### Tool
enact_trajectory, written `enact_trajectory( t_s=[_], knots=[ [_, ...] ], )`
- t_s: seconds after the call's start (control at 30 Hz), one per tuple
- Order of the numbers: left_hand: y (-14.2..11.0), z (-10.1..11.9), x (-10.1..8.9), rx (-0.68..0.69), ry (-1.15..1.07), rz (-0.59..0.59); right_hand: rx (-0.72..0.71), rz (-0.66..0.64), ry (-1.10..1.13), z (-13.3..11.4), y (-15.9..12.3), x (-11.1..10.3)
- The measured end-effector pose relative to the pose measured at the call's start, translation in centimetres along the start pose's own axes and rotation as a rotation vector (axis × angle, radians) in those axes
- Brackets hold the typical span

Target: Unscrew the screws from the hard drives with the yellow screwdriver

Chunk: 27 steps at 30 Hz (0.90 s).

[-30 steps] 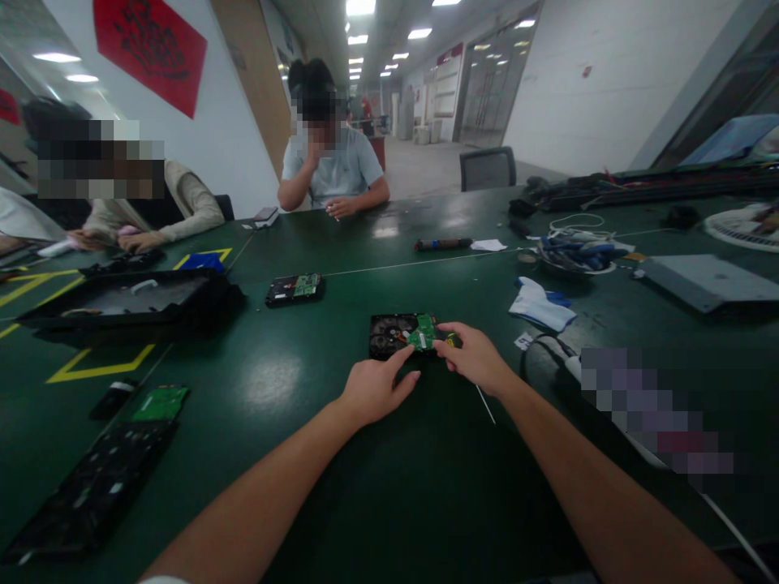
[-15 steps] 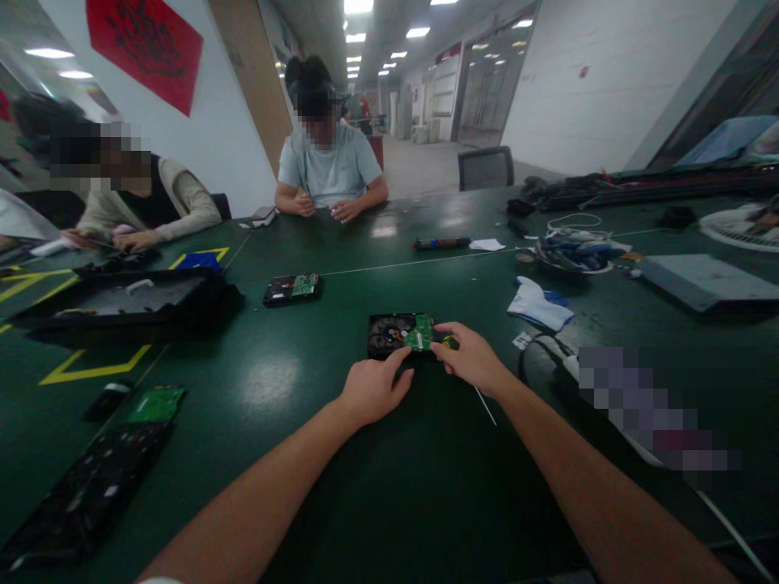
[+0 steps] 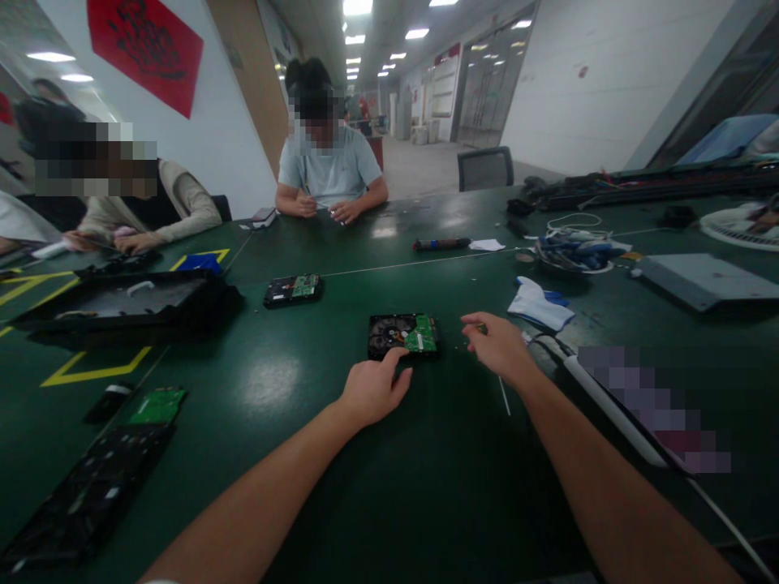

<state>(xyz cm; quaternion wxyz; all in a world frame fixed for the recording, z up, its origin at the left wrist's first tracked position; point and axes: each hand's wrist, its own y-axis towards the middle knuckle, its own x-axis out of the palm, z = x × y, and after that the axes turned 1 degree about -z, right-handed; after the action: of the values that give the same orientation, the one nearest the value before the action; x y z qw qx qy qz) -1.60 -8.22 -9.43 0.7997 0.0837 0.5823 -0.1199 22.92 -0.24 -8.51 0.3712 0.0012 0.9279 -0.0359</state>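
A hard drive point(image 3: 389, 334) lies flat on the dark green table, its green circuit board facing up on the right side. My left hand point(image 3: 374, 391) holds it at the near edge, the index finger pressing on the board's lower edge and the thumb lower down. To the right of the drive, apart from it, my right hand point(image 3: 494, 345) is closed around a thin screwdriver point(image 3: 505, 396). A bit of its yellowish handle shows above the fingers, and the metal shaft points down toward me. Tiny specks lie on the table between drive and right hand.
Another hard drive point(image 3: 293, 289) sits farther left. A long black part with a green board point(image 3: 91, 478) and a black tray point(image 3: 122, 304) are at left. White gloves point(image 3: 539, 304), a phone-like device point(image 3: 645, 414) and a grey metal box point(image 3: 709, 280) are at right. Two people sit opposite.
My right hand has moved right, away from the drive's right end, taking the screwdriver along. My left hand and the drive have stayed in place.
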Motion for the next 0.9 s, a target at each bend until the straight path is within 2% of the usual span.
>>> enact_trajectory(
  t_s=[0.1, 0.2, 0.37, 0.7, 0.9],
  knots=[
    [0.0, 0.0, 0.0, -0.004, 0.000, 0.001, -0.056, 0.050, -0.240, 1.3, 1.0, -0.9],
    [0.0, 0.1, -0.2, -0.008, 0.007, -0.009, -0.085, -0.034, -0.319, 2.1, 1.4, -0.9],
    [-0.1, 0.1, -0.3, -0.002, -0.003, -0.012, -0.107, -0.131, -0.311, 1.9, 0.9, -0.4],
    [0.0, 0.2, -0.3, -0.007, 0.005, -0.011, -0.211, -0.135, -0.390, 1.3, 1.2, -0.2],
    [0.0, 0.3, -0.6, -0.004, -0.018, -0.016, -0.166, -0.183, -0.346, 1.4, 1.0, -1.0]
  ],
)
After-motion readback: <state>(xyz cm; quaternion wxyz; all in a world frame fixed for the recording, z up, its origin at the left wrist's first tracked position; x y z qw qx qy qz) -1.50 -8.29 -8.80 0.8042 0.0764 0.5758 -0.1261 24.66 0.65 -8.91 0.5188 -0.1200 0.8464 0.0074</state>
